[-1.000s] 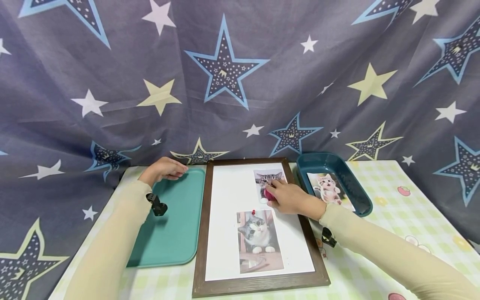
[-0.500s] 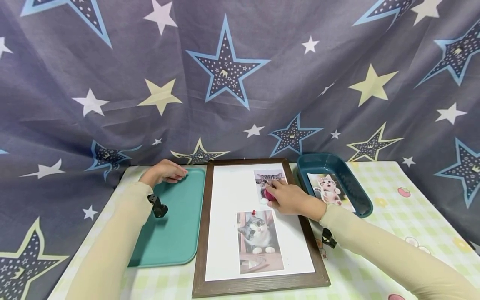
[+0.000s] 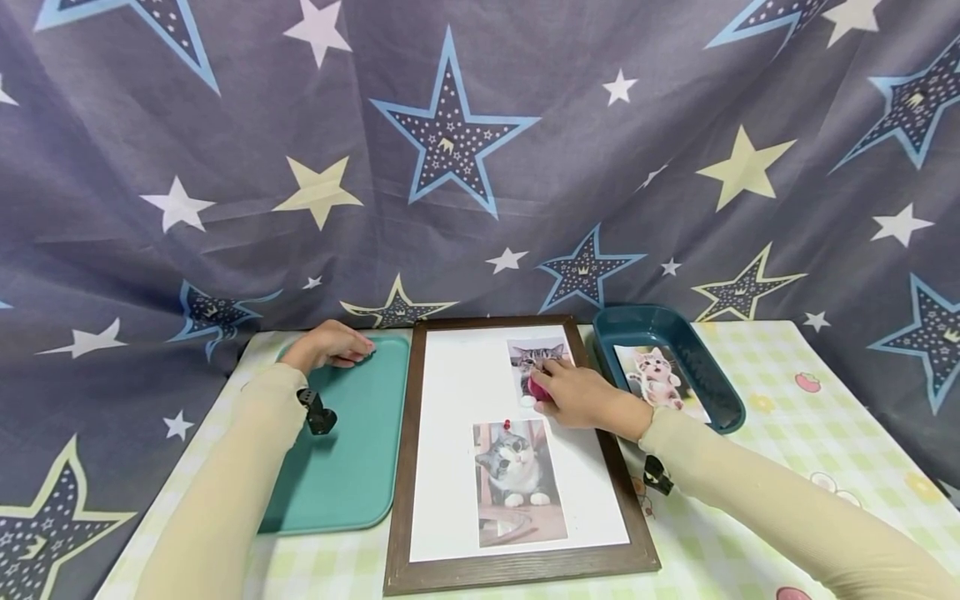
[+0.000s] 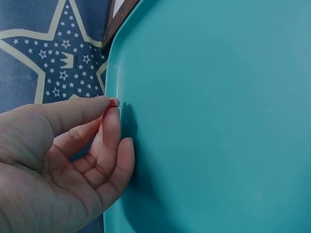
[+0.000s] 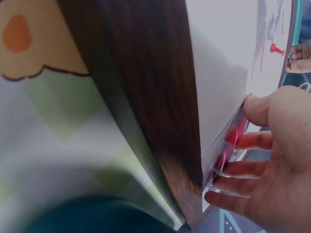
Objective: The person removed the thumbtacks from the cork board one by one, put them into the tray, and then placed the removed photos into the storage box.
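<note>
On my feeds I count 3 cat photos, 2 red push pins, 2 trays and 1 frame, all on a bench (image 3: 817, 442) covered in green-and-white checked cloth. The left hand (image 3: 326, 343) is over the far end of the teal tray (image 3: 360, 442), thumb and index finger pinching 1 push pin (image 4: 112, 103) near its rim, the thin metal point sticking out past the fingertips. The right hand (image 3: 581, 396) rests over the upper photo (image 3: 527, 362), its fingers fairly straight and touching the print; a rounded red patch shows beneath them, and from here I can't tell whether it is printed or a separate object.

The lower photo (image 3: 520, 487) lies flat, the other push pin (image 3: 507, 425) standing at its top edge. Both prints sit on the smooth white board (image 3: 450, 417) inside the brown frame (image 3: 521, 567), a rectangle with visible wood grain. The third photo (image 3: 654, 379) leans inside the dark blue tray (image 3: 705, 371), which is deeper than the flat, round-cornered teal piece. I see 2 cream sleeves, with 1 black device at each wrist. Behind hangs 1 creased grey-blue curtain (image 3: 262, 108) printed with stars.
</note>
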Tool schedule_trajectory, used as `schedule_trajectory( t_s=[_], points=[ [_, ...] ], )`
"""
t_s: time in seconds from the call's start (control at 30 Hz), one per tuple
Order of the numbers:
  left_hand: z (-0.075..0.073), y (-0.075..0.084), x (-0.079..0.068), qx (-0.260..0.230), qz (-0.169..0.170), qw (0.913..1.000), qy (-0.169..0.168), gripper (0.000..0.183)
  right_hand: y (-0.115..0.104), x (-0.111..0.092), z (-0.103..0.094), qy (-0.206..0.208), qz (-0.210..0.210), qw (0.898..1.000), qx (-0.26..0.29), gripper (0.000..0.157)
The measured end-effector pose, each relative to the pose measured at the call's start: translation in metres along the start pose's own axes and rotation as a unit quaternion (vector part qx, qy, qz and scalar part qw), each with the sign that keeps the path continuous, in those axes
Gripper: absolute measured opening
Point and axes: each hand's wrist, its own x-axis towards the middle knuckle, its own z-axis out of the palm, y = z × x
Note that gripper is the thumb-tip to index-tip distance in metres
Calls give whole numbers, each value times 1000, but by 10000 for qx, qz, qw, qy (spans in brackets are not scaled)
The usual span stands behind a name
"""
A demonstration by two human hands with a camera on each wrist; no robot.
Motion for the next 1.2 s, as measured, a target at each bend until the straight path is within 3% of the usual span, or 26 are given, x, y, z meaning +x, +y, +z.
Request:
schedule_trajectory(
  t_s=[0.77,1.2],
  points=[
    [-2,0,-6,254,68,9995,-185,38,0,0,1,45,-1,10000,12,58],
    [-1,1,-6,293,-41,9995,-109,35,1,1,2,76,-10,10000,-20,59]
  ],
)
